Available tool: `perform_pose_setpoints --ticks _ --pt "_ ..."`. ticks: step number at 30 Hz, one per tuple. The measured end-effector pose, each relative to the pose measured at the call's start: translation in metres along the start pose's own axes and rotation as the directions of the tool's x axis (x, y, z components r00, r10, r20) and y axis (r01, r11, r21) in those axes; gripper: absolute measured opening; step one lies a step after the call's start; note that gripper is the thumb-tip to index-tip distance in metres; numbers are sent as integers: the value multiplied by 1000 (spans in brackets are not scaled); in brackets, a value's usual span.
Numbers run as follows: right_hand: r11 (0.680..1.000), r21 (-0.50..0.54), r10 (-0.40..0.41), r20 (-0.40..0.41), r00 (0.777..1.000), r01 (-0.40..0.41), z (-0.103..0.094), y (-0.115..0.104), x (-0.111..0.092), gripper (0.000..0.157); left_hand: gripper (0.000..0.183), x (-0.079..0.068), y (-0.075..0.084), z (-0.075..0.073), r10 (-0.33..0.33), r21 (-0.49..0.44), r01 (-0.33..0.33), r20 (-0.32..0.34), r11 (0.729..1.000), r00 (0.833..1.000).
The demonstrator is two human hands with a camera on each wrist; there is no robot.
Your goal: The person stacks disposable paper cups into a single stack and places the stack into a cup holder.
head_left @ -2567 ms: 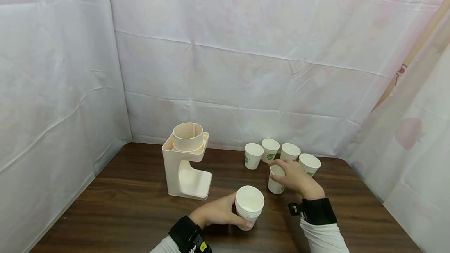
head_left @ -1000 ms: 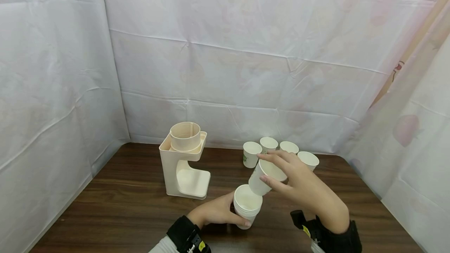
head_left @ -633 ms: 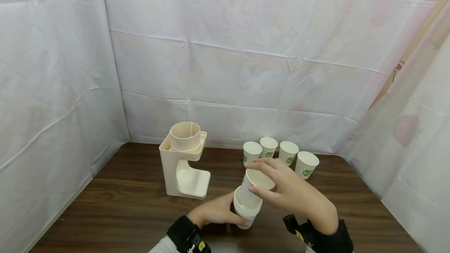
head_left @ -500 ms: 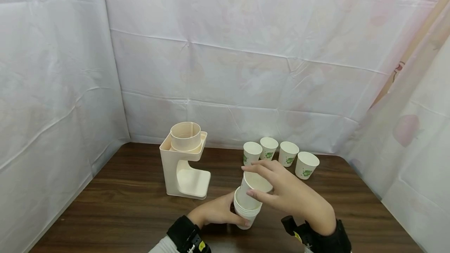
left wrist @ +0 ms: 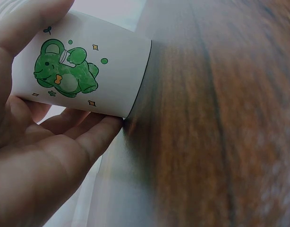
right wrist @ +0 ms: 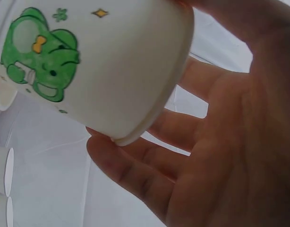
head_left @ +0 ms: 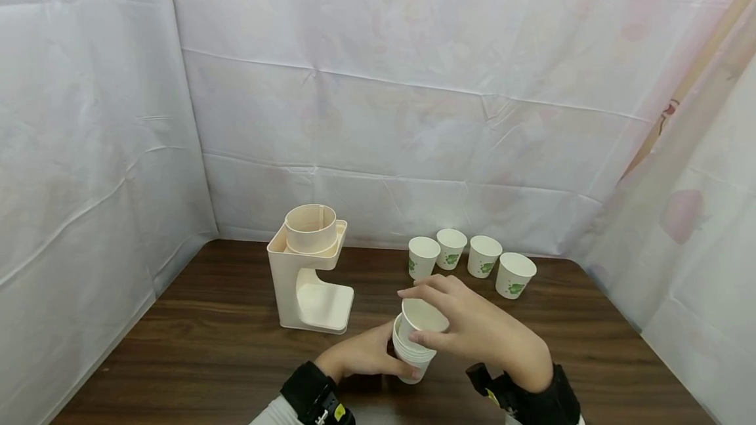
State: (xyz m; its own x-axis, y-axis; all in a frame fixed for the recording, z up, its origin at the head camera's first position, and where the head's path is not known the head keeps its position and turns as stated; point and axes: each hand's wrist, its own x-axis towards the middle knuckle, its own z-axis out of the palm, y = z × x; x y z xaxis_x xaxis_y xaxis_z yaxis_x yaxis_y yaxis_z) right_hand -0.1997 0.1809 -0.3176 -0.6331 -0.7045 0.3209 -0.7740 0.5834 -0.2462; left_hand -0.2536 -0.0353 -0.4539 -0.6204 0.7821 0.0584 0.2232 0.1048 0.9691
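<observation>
My left hand (head_left: 363, 354) grips a stack of nested white paper cups (head_left: 420, 368) upright on the table. In the left wrist view, the stack's outer paper cup (left wrist: 119, 61) shows a green cartoon animal, its base against the wood, with fingers curled beneath and around it. My right hand (head_left: 478, 326) holds one more paper cup (head_left: 422, 317) near its rim, thumb on the near side and fingers on the far side. That cup's lower part is inside the stack's top opening. The right wrist view shows the same cup (right wrist: 131, 61) with a green print, fingertips at its rim.
Behind the hands, several single paper cups stand in a loose row, from the leftmost cup (head_left: 422, 257) to the rightmost cup (head_left: 515, 275). To the left is a cream stand (head_left: 289, 287) with a round holder (head_left: 311, 228). Pale cloth (head_left: 378, 117) encloses the dark wooden table (head_left: 195, 346).
My right hand has picked up a paper cup from in front of the row, carried it left and toward me, and lowered it into the stack. My left hand has stayed on the stack.
</observation>
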Motion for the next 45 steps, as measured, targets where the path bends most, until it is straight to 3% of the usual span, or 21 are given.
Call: perform_pose_setpoints --ticks 14,24,45 --pt "998 22 53 88 995 -55 11 0 3 49 74 -1 1 0 -8 9 8 -17 1000 1000" --pt "980 62 169 222 960 -187 23 4 9 47 72 -2 0 1 -20 -5 20 -3 1000 1000" --pt "976 63 189 241 952 -210 25 6 11 48 72 -2 -1 0 -15 4 15 0 1000 1000"
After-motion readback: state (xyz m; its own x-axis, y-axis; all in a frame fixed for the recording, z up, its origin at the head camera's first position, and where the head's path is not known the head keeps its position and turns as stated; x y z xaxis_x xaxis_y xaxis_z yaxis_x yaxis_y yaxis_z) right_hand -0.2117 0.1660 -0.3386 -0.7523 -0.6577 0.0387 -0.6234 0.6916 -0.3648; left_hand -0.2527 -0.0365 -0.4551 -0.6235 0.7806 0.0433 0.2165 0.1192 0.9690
